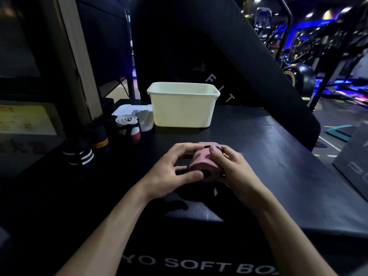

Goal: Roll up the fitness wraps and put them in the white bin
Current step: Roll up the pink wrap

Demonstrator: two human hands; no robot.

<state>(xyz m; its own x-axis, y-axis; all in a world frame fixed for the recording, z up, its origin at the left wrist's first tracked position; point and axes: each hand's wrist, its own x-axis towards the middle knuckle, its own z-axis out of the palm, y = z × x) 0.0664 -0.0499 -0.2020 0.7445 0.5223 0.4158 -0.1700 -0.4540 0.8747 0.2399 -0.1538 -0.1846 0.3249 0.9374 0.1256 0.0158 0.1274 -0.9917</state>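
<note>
Centre of frame, slightly low: you hold a pink fitness wrap [201, 163], rolled into a fat bundle, between both hands just above the black desk [268, 152]. Your left hand [175, 168] curls round the roll's left end, thumb pressed to the near face, fingertips reaching over the top. Your right hand [233, 166] clamps the right side, forefinger laid across the top of the roll. The two hands sit close together with the roll between them, both gripping it. A short red strip shows at the roll's left edge under your left fingers; what it is, you cannot tell.

Upper centre: the white bin [182, 108] stands upright on the desk, open top, well apart from your hands. Its inside is mostly hidden from this angle.

Just left of the bin, touching or nearly so: a white lid [127, 110] lies flat with a grey folded piece on it.

Left of centre, in front of that lid: a rolled grey-and-white wrap [128, 124] with black and red bands stands on end.

Further left, in shadow: a dark roll with yellow stripes [99, 141], and lower left of it a black roll with white stripes [79, 154]. Detail is dim there.

Bottom of frame: white lettering reading "SOFT BO" on the black padded surface. Both forearms are bare.

Upper right: blurred gym equipment under blue lighting.
</note>
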